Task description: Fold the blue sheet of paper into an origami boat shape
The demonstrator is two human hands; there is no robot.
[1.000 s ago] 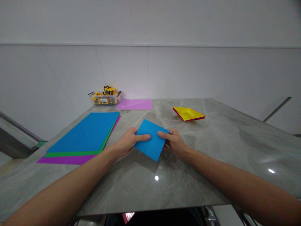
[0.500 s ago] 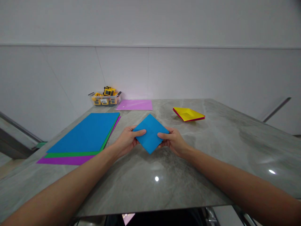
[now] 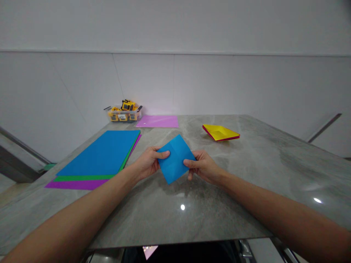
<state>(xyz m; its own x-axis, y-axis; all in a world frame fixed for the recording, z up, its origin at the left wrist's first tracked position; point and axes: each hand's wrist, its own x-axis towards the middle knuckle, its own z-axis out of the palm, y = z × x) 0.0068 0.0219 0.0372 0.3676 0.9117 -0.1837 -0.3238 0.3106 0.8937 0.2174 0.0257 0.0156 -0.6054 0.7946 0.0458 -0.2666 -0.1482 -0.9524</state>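
A blue folded paper square (image 3: pixel 176 160) with faint crease lines is held up over the table, its corners turned slightly clockwise. My left hand (image 3: pixel 150 160) pinches its left corner, thumb on the near face and fingers behind. On the right corner my right hand (image 3: pixel 203 165) has the same kind of grip, with the thumb on top. Further back to the right lie folded papers (image 3: pixel 221 133), yellow on top with dark pink edges beneath.
A stack of large paper sheets (image 3: pixel 100 153), blue over green over purple, lies on the left of the grey marbled table (image 3: pixel 219 215). A clear bin (image 3: pixel 123 116) of yellow toy vehicles and pink sheets (image 3: pixel 157 121) sit at the back by the wall.
The blue paper square has rotated clockwise between my hands, its bottom corner moving left and its top corner right. My right hand has dropped slightly.
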